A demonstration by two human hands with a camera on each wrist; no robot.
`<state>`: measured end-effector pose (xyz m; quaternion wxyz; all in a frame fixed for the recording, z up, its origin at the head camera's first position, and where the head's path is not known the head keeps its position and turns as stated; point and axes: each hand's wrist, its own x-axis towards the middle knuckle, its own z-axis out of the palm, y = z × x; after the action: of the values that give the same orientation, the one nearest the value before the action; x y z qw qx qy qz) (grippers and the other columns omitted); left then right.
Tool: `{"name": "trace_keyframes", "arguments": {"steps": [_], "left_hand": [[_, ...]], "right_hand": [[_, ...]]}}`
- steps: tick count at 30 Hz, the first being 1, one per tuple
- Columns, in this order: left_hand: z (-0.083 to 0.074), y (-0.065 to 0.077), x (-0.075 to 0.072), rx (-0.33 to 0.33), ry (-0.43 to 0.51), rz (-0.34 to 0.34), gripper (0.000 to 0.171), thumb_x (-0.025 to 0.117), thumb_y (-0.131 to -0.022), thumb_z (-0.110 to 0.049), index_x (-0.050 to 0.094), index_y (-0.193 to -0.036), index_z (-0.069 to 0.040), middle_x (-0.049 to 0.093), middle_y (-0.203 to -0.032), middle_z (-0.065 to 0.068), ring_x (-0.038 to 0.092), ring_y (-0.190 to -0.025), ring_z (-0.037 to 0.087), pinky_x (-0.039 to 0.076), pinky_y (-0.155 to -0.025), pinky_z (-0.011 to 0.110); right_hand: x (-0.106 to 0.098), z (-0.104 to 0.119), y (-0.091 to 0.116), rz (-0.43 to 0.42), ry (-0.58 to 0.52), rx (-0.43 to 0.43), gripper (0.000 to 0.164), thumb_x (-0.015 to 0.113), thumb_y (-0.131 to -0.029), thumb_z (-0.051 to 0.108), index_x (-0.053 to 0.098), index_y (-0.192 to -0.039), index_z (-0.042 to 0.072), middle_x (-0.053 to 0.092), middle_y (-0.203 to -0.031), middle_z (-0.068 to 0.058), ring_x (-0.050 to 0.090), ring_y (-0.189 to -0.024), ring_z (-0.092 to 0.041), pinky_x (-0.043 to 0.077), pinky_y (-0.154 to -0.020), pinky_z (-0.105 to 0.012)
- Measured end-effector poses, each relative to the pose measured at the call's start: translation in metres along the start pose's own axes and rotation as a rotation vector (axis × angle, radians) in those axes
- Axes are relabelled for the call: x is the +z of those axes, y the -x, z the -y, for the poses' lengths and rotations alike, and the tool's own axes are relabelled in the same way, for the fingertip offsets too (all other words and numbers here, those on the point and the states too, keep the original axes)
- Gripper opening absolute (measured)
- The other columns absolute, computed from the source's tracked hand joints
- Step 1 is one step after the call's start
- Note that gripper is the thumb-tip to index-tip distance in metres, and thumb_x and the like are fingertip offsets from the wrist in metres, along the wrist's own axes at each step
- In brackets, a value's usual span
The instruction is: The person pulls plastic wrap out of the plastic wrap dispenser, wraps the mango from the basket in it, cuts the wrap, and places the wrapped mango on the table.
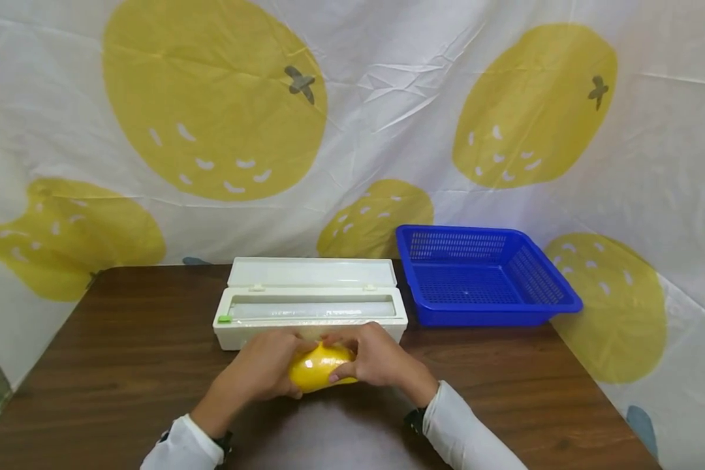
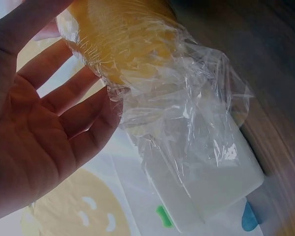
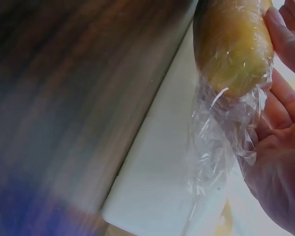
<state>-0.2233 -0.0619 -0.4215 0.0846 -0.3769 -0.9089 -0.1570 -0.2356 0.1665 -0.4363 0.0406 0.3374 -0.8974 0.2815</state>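
A yellow fruit, shaped like a mango, is wrapped in clear cling film and held just in front of the white film dispenser. My left hand grips its left end, thumb and fingers bent round it. At the other end, my right hand holds it with the thumb on the near side. Loose crumpled cling film hangs from the fruit in the left wrist view. More slack film trails off the end in the right wrist view. The fruit's underside is hidden.
Behind the hands stands the long white film dispenser, its lid raised, with a roll inside and a green slider at the left. A blue plastic basket sits to its right. A fruit-print cloth hangs behind the wooden table.
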Motion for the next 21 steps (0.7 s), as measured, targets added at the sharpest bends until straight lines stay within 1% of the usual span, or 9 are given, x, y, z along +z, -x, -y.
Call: {"name": "trace_keyframes", "arguments": {"steps": [2, 4, 9, 11, 13, 15, 21], "left_hand": [[0.0008, -0.0001, 0.0003, -0.004, 0.004, 0.005, 0.065, 0.096, -0.046, -0.029, 0.077, -0.106, -0.012, 0.074, -0.094, 0.005, 0.06, -0.081, 0.023, 0.053, -0.07, 0.046], [0.0014, -0.0001, 0.0007, -0.003, 0.003, 0.007, 0.065, 0.096, -0.047, -0.03, 0.077, -0.107, -0.012, 0.074, -0.094, 0.005, 0.06, -0.081, 0.022, 0.053, -0.07, 0.045], [0.0024, -0.0001, 0.0029, 0.02, -0.025, -0.004, 0.064, 0.095, -0.047, -0.035, 0.077, -0.105, -0.013, 0.075, -0.092, 0.003, 0.06, -0.08, 0.022, 0.052, -0.068, 0.044], [0.0031, -0.0003, 0.0042, 0.026, -0.026, -0.01, 0.065, 0.095, -0.047, -0.035, 0.077, -0.105, -0.014, 0.075, -0.092, 0.004, 0.06, -0.08, 0.022, 0.052, -0.068, 0.044], [0.004, -0.0005, 0.0053, 0.024, -0.021, -0.013, 0.065, 0.095, -0.047, -0.035, 0.077, -0.106, -0.013, 0.076, -0.094, 0.004, 0.061, -0.081, 0.022, 0.053, -0.068, 0.045], [0.005, -0.0012, 0.0057, 0.016, -0.001, -0.012, 0.067, 0.095, -0.047, -0.034, 0.077, -0.107, -0.012, 0.076, -0.096, 0.004, 0.06, -0.081, 0.022, 0.053, -0.07, 0.045], [0.0079, -0.0033, 0.005, -0.001, 0.042, -0.001, 0.069, 0.094, -0.05, -0.03, 0.075, -0.113, -0.01, 0.076, -0.101, 0.003, 0.06, -0.084, 0.021, 0.052, -0.075, 0.045]], "right_hand": [[0.0007, -0.0004, 0.0002, -0.014, 0.008, -0.008, 0.056, 0.091, -0.064, 0.034, 0.075, -0.113, 0.012, 0.074, -0.12, 0.002, 0.064, -0.1, -0.005, 0.058, -0.084, -0.033], [0.0005, 0.0002, 0.0002, -0.028, 0.043, -0.023, 0.056, 0.091, -0.065, 0.035, 0.075, -0.114, 0.013, 0.075, -0.117, 0.002, 0.065, -0.1, -0.006, 0.058, -0.086, -0.034], [-0.001, 0.004, 0.0004, -0.015, 0.195, -0.101, 0.048, 0.088, -0.069, 0.036, 0.075, -0.108, 0.013, 0.077, -0.104, 0.003, 0.065, -0.089, -0.005, 0.058, -0.079, -0.032], [-0.0014, 0.0056, 0.0006, 0.002, 0.253, -0.131, 0.044, 0.087, -0.07, 0.036, 0.075, -0.105, 0.013, 0.077, -0.102, 0.005, 0.064, -0.084, -0.005, 0.057, -0.075, -0.031], [-0.0019, 0.0071, 0.0005, 0.01, 0.289, -0.152, 0.042, 0.086, -0.072, 0.036, 0.074, -0.105, 0.013, 0.076, -0.1, 0.004, 0.063, -0.082, -0.006, 0.057, -0.073, -0.032], [-0.0021, 0.0074, 0.0, 0.009, 0.285, -0.145, 0.042, 0.086, -0.072, 0.036, 0.073, -0.105, 0.013, 0.076, -0.099, 0.004, 0.063, -0.082, -0.007, 0.057, -0.073, -0.032], [-0.0034, 0.004, -0.0008, 0.006, 0.163, -0.066, 0.042, 0.086, -0.073, 0.034, 0.074, -0.106, 0.012, 0.077, -0.102, 0.001, 0.064, -0.088, -0.009, 0.057, -0.078, -0.033]]}}
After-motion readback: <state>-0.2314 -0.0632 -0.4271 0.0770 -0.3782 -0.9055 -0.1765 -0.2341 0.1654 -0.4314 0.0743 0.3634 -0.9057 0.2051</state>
